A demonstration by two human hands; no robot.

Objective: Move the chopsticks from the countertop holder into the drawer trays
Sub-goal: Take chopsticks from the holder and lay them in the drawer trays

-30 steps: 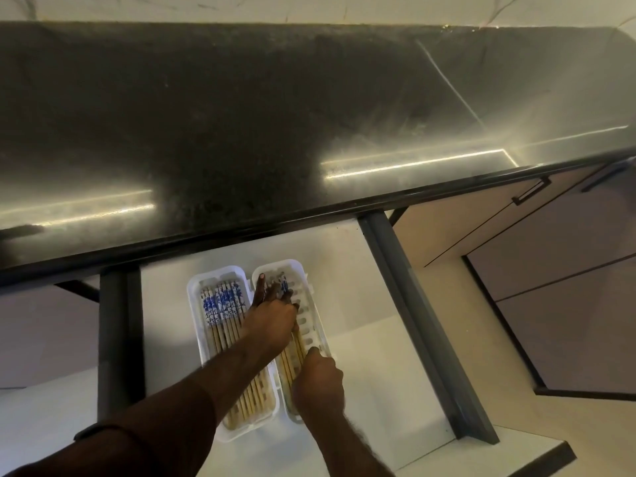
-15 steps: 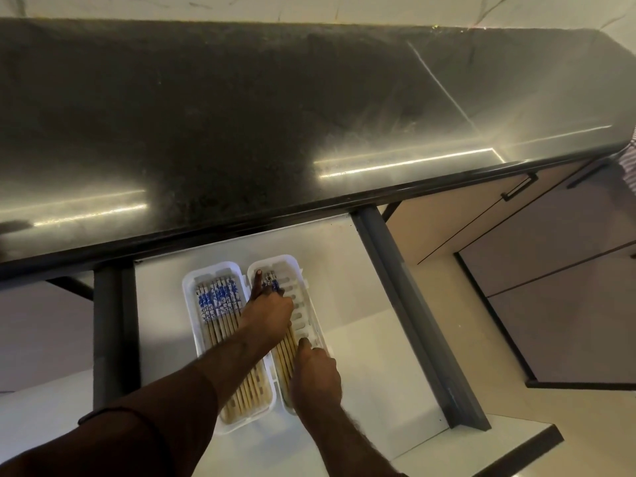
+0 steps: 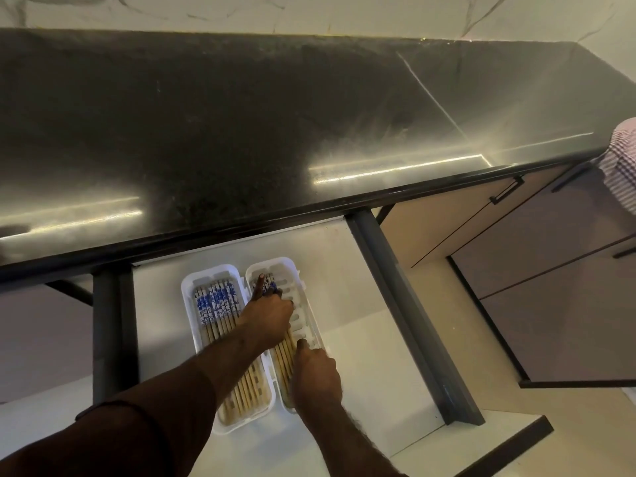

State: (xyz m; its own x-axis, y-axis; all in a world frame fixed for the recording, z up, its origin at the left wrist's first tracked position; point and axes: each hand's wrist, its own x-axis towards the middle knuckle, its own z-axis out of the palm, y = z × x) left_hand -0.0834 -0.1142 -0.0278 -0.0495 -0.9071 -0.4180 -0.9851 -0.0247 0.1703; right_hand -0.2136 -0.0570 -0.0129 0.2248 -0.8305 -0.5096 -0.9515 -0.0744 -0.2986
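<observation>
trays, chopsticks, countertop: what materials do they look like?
Trays: likely white moulded plastic, slotted base. Chopsticks: probably bamboo or wood, pale tan shafts with blue-white patterned ends. Countertop: looks like polished dark speckled stone, mirror-like light streaks.

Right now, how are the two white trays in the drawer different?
The left tray is filled across with chopsticks, while the right tray holds only a few chopsticks along its left side, so its slotted floor shows. No hand is in the left tray, only a forearm crossing it; in the right tray the left hand and right hand both rest on the chopsticks. Both are white, long, and lie side by side.
</observation>
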